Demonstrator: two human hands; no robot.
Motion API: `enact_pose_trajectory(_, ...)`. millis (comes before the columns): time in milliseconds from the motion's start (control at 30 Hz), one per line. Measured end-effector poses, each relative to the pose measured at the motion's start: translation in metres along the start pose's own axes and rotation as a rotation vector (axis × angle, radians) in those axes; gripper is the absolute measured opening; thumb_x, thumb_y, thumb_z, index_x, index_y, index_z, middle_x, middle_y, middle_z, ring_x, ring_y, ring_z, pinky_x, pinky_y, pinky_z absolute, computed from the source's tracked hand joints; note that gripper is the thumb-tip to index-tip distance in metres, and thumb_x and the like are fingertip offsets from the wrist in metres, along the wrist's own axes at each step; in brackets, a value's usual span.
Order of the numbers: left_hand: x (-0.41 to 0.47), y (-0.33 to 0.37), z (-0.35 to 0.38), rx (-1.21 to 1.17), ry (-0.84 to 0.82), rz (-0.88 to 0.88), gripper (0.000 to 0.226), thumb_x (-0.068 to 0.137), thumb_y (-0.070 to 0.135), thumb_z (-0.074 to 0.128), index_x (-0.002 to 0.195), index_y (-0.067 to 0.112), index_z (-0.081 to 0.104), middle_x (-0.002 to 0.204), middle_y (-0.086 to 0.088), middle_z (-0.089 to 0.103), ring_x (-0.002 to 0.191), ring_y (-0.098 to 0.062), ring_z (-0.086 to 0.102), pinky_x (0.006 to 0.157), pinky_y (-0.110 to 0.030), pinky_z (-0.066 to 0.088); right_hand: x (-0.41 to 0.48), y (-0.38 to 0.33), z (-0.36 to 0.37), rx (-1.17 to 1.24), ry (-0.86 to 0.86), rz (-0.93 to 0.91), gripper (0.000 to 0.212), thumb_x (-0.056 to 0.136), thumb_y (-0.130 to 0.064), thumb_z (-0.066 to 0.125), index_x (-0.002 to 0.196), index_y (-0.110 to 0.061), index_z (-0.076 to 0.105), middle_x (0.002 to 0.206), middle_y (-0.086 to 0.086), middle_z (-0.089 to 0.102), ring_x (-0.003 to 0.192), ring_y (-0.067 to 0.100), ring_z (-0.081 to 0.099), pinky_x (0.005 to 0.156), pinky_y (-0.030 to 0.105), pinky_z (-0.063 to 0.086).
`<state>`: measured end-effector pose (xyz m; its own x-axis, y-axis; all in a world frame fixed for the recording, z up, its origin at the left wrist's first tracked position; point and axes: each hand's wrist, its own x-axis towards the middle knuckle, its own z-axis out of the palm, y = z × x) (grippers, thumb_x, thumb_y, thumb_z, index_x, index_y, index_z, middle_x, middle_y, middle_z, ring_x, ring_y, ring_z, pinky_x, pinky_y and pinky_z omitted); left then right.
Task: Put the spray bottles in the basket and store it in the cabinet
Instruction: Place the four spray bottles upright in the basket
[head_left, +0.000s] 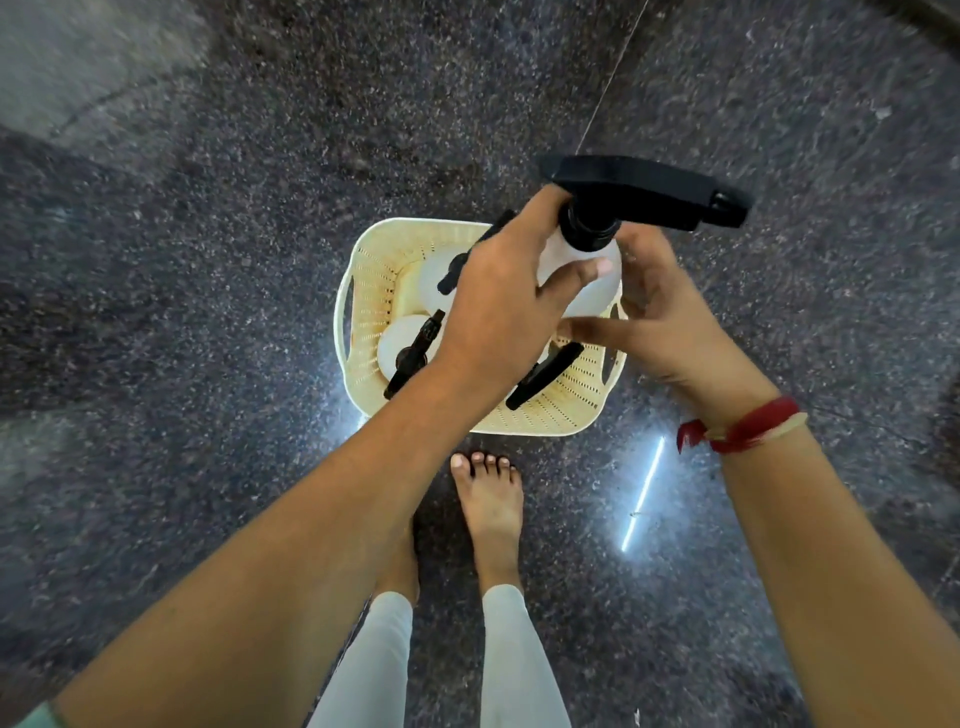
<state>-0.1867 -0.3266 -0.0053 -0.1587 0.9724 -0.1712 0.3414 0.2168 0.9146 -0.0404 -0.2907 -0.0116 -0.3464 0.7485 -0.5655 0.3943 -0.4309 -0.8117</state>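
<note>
A cream perforated basket (371, 291) stands on the dark speckled floor just ahead of my bare feet. Inside it stand white spray bottles with black trigger heads; one (402, 340) shows at the left, another (434, 283) behind it, and a third trigger (545, 374) pokes out under my arm. Above the basket I hold one more white spray bottle (587, 275), its black trigger head (644, 189) pointing right. My left hand (498, 306) wraps the bottle's body from the left. My right hand (665, 322) touches it from the right and below.
Polished dark granite floor (208, 260) surrounds the basket, with a tile seam (613, 78) running up at the top. My bare feet (488, 499) stand right behind the basket. A bright ceiling-light reflection (644, 493) lies on the floor at the right.
</note>
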Motion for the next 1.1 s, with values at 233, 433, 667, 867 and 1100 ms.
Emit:
enact_pose_trajectory(233,-0.013,-0.004,0.027,-0.068,0.227,-0.083,0.021,0.078,0.016,0.069,0.096,0.026,0.066,0.075,0.026,0.061,0.077,0.006,0.059,0.076,-0.019,0.051,-0.054,-0.063,0.025,0.494,0.315,0.007,0.06,0.07,-0.038,0.077,0.123,-0.023,0.052,0.095,-0.005,0.067,0.079,0.008,0.065,0.062,0.023,0.054)
enact_pose_trajectory(433,-0.021,-0.009,0.036,0.083,0.226,-0.085,0.027,0.076,0.024,0.069,0.101,0.017,0.072,0.094,0.0,0.076,0.091,-0.019,0.069,0.084,-0.042,0.054,-0.031,-0.058,0.04,0.628,0.609,0.112,0.024,0.081,-0.007,0.077,0.097,-0.007,0.059,0.087,0.012,0.059,0.06,0.013,0.056,0.053,0.02,0.051)
enact_pose_trajectory(667,-0.033,-0.034,0.035,0.326,-0.006,-0.269,0.08,0.068,0.042,0.08,0.137,0.018,0.044,0.135,-0.002,0.052,0.127,-0.026,0.048,0.1,-0.047,0.043,-0.01,-0.018,0.034,0.481,0.659,0.118,0.034,0.078,0.003,0.073,0.1,-0.011,0.052,0.084,0.002,0.057,0.07,0.015,0.063,0.057,0.019,0.053)
enact_pose_trajectory(867,-0.069,-0.059,0.041,0.427,-0.136,-0.386,0.056,0.071,0.052,0.074,0.113,0.023,0.051,0.111,0.002,0.063,0.097,-0.024,0.064,0.077,-0.041,0.055,0.021,0.013,0.035,0.143,0.672,0.157,0.044,0.07,-0.007,0.073,0.109,-0.016,0.053,0.083,-0.009,0.053,0.081,0.019,0.066,0.077,0.043,0.061)
enact_pose_trajectory(1100,-0.067,-0.071,0.049,0.566,-0.171,-0.236,0.02,0.085,0.027,0.062,0.098,0.014,0.055,0.085,-0.008,0.061,0.069,-0.034,0.06,0.055,-0.033,0.042,0.053,0.034,0.032,0.012,0.674,0.198,0.048,0.071,-0.015,0.07,0.116,-0.014,0.054,0.081,-0.012,0.05,0.08,0.014,0.064,0.078,0.042,0.061)
